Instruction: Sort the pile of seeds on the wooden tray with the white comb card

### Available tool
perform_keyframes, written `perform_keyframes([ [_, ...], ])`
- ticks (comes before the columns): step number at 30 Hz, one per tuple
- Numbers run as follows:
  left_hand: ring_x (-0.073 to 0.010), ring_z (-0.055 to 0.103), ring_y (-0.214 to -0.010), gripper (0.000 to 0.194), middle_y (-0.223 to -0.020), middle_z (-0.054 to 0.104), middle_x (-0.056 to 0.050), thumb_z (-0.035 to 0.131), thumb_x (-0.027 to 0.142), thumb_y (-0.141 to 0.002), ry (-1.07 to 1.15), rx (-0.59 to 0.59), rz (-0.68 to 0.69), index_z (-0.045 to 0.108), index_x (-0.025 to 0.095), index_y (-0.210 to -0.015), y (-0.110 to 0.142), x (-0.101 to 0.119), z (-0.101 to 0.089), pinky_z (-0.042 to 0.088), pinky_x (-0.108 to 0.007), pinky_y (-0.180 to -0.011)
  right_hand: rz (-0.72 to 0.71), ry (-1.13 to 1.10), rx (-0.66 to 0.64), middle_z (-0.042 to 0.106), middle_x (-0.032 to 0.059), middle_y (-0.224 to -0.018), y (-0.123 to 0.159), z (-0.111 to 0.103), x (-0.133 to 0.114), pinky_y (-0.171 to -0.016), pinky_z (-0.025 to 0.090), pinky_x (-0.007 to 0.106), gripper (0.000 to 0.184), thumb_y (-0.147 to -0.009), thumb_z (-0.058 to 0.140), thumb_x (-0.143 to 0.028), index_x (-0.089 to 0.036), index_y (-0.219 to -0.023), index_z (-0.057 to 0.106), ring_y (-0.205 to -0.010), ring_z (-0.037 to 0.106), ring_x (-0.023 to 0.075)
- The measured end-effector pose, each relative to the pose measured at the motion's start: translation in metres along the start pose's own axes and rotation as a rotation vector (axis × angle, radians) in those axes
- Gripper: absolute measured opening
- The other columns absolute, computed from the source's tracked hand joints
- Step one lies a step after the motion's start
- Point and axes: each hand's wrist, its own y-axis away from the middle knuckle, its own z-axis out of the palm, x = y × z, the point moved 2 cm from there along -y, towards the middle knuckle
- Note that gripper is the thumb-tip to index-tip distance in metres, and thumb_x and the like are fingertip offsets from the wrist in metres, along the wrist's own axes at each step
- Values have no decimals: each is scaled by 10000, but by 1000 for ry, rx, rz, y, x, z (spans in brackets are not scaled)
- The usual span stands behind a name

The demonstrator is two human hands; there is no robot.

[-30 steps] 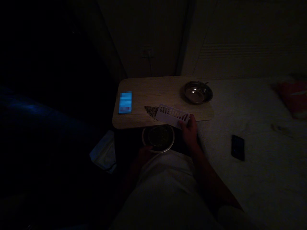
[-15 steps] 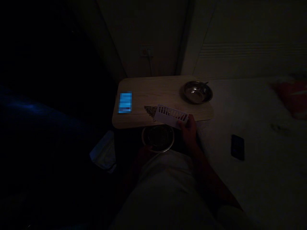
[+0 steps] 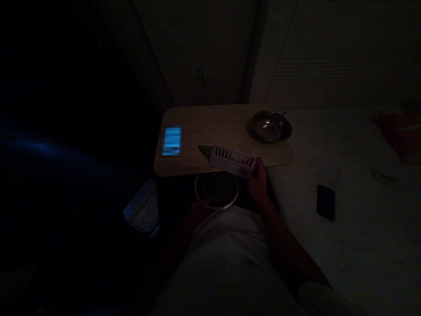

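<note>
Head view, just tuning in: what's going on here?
In dim light, a person's right hand holds a white slotted piece against a pile of small bits near the front edge of a wooden table. The left hand holds a bowl by its rim, just below that edge. A shiny metal bowl stands at the table's right end.

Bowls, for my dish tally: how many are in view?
2: a far bowl on the right of the table, a near bowl at its front edge, held by the left hand. Darkness may hide more.
</note>
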Motion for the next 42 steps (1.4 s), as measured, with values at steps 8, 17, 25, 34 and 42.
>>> perform_keyframes([
  [8, -393, 675, -1032, 235, -770, 744, -85, 777, 223, -583, 13, -27, -8, 707, 197, -806, -7, 1, -4, 486, -503, -915, 22, -80, -70, 614, -10, -880, 0, -4, 5, -745, 489, 296, 234, -792, 707, -307, -231, -966, 569, -805, 574, 166],
  [17, -374, 694, -980, 239, -756, 746, -61, 789, 182, -577, 25, -38, -9, 704, 222, -797, -10, 0, -14, 505, -495, -881, 58, -135, 221, 616, 8, -914, -6, -15, 3, -784, 510, 325, 273, -759, 708, -294, -231, -947, 521, -835, 591, 170],
  [25, -375, 685, -1019, 227, -810, 752, -63, 790, 222, -598, 6, -4, -69, 694, 228, -803, -8, -2, -12, 498, -495, -900, 43, -78, 61, 652, 20, -952, -1, -5, 10, -829, 508, 332, 278, -801, 688, -322, -223, -1024, 555, -884, 610, 183],
  [34, -370, 678, -1038, 219, -814, 751, -65, 792, 219, -598, 18, -4, 39, 684, 227, -789, 1, -4, -7, 498, -487, -892, -14, 42, 147, 603, -8, -868, -14, 4, 6, -798, 497, 299, 176, -832, 649, -300, -226, -937, 529, -811, 577, 163],
  [42, -380, 697, -969, 238, -756, 742, -69, 784, 307, -606, 16, -40, -86, 696, 207, -803, -1, -3, -5, 498, -509, -881, -57, 77, 178, 602, 1, -860, -13, 2, 1, -810, 503, 323, 171, -844, 640, -328, -236, -945, 537, -827, 583, 184],
])
